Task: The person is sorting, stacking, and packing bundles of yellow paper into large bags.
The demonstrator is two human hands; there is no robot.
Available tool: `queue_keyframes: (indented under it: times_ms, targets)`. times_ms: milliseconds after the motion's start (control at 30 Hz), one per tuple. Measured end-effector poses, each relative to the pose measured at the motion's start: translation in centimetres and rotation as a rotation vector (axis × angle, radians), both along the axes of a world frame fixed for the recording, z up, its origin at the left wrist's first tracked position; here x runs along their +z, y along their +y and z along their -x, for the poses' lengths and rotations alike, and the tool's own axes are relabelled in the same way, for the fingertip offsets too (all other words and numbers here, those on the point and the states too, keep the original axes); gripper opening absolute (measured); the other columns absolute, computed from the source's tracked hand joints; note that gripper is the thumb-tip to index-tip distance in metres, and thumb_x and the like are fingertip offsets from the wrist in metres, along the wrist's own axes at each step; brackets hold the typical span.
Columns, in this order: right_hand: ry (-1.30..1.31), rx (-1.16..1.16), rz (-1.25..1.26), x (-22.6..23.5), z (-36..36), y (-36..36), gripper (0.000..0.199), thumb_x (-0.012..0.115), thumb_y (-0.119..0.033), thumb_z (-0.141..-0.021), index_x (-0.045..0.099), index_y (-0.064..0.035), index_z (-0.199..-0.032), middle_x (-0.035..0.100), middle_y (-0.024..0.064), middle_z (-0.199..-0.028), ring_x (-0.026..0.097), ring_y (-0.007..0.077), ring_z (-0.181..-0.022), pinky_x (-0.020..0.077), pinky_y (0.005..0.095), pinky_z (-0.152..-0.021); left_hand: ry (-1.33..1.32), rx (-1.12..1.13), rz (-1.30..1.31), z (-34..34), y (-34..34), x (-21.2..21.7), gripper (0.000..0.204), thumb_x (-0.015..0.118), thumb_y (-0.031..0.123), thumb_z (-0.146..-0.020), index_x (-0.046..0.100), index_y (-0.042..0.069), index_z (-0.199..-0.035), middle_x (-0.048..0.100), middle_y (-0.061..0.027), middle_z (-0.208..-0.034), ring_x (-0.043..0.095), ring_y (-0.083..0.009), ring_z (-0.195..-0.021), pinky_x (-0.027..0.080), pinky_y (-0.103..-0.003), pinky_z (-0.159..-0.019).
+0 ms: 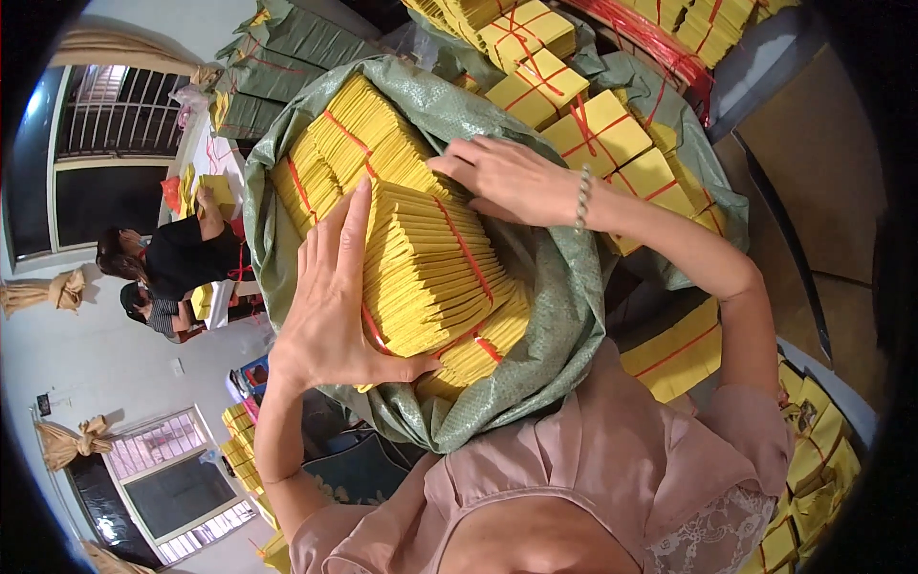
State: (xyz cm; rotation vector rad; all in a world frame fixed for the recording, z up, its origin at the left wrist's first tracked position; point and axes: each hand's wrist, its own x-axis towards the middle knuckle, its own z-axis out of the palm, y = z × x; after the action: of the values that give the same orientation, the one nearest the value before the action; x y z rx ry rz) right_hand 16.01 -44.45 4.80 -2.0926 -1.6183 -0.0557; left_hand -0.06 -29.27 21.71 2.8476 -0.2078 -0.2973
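A green woven sack (pixel 564 287) stands open in front of me, its rim rolled down. Inside, bundles of folded yellow paper (pixel 368 120) tied with red straps are packed side by side. One such bundle (pixel 430 268) sits uppermost and tilted in the sack's mouth. My left hand (pixel 330 297) is spread along its left side, gripping it, thumb at the near edge and fingers reaching up the side. My right hand (pixel 507 182), with a beaded bracelet on the wrist, has bent fingers at the far right edge of this bundle; some fingertips are hidden.
More strapped yellow bundles (pixel 602 129) stand beyond the sack to the right, some in green sacking. Further stacks (pixel 813 459) lie at lower right. Grey-green wrapped bundles (pixel 277 72) are piled at far left. Two people (pixel 182 258) sit at a white table on the left.
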Motion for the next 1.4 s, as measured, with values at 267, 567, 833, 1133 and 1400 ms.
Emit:
queue_keyframes:
  times_ms: [267, 567, 833, 1133, 1400]
  targets:
    - [0.221, 0.283, -0.178, -0.5, -2.0, 1.3, 0.05, 0.068, -0.011, -0.079, 0.053, -0.0166, -0.126, 0.05, 0.0095, -0.106, 0.061, 0.03, -0.085, 0.0509, 0.0401, -0.073, -0.063, 0.035, 0.04, 0.5, -0.4, -1.0, 0.126, 0.082, 0.036, -0.04, 0.022, 0.0, -0.145, 0.041, -0.0197, -0.119, 0.041, -0.037, -0.112, 0.029, -0.047, -0.099]
    - [0.204, 0.309, -0.197, -1.5, -3.5, 2.1, 0.043, 0.067, -0.019, -0.081, 0.058, -0.0257, -0.123, 0.058, 0.0044, -0.101, 0.062, 0.0282, -0.08, 0.0511, 0.0394, -0.069, -0.104, 0.001, -0.044, -0.7, -1.3, -1.7, 0.12, 0.078, 0.034, -0.038, 0.027, 0.002, -0.142, 0.043, -0.0185, -0.114, 0.043, -0.0355, -0.108, 0.031, -0.047, -0.095]
    - [0.165, 0.273, -0.201, -1.6, -3.2, 1.7, 0.039, 0.067, -0.011, -0.079, 0.059, -0.0132, -0.117, 0.058, 0.0036, -0.103, 0.062, 0.0271, -0.083, 0.051, 0.0376, -0.067, -0.151, 0.001, -0.035, -1.2, -1.9, -2.8, 0.116, 0.076, 0.033, -0.038, 0.03, 0.005, -0.141, 0.044, -0.0172, -0.111, 0.044, -0.0342, -0.106, 0.032, -0.046, -0.093]
    - [0.108, 0.25, -0.264, -2.3, -3.1, 2.2, 0.04, 0.064, -0.011, -0.082, 0.058, -0.0193, -0.121, 0.06, 0.0051, -0.101, 0.062, 0.03, -0.09, 0.0519, 0.0399, -0.073, -0.231, -0.024, -0.045, -0.4, -1.0, -4.7, 0.112, 0.076, 0.036, -0.041, 0.032, 0.002, -0.138, 0.044, -0.0171, -0.109, 0.044, -0.0334, -0.102, 0.033, -0.042, -0.09]
    - [0.221, 0.256, -0.169, -0.7, -1.6, 1.2, 0.045, 0.061, -0.006, -0.082, 0.054, -0.0165, -0.126, 0.057, 0.0071, -0.102, 0.059, 0.028, -0.095, 0.0499, 0.0385, -0.08, -0.211, -0.016, -0.006, 0.3, -1.1, -4.7, 0.12, 0.08, 0.044, -0.041, 0.029, 0.002, -0.141, 0.044, -0.017, -0.109, 0.043, -0.0341, -0.101, 0.033, -0.042, -0.09]
